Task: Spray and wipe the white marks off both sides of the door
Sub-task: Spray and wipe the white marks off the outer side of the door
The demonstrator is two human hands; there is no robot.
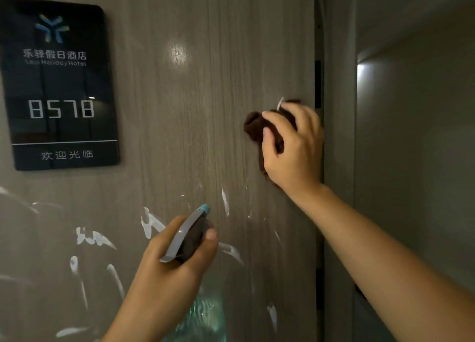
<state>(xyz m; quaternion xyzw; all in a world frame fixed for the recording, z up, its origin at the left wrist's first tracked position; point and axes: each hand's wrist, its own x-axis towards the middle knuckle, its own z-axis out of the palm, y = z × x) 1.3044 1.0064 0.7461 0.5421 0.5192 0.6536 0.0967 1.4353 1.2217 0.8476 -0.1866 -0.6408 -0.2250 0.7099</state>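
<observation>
While the right hand (293, 146) presses a bunched brown cloth (257, 125) flat against the door (200, 110) close to its right edge, its fingers curl over the fabric and the thumb pinches a fold of it. A short white streak pokes out just above the fingertips. The left hand (169, 262) sits lower and nearer the camera, wrapped around the head of a spray bottle (187, 236), with one finger laid along the side by the grey trigger top. The bottle's blue nozzle tip points up at the door surface; its clear greenish body shows below the hand, blurred.

White marks (151, 226) smear the lower half of the wood-grain door, scattered from the left border across to below the cloth, some thick, some faint. The upper half around the cloth shows a bright reflected spot of light. A dark hotel sign (59, 84) reading 8578 is mounted at upper left. Right of the door edge stands a dim frame (339, 161) and a lit wall (411, 136) beyond.
</observation>
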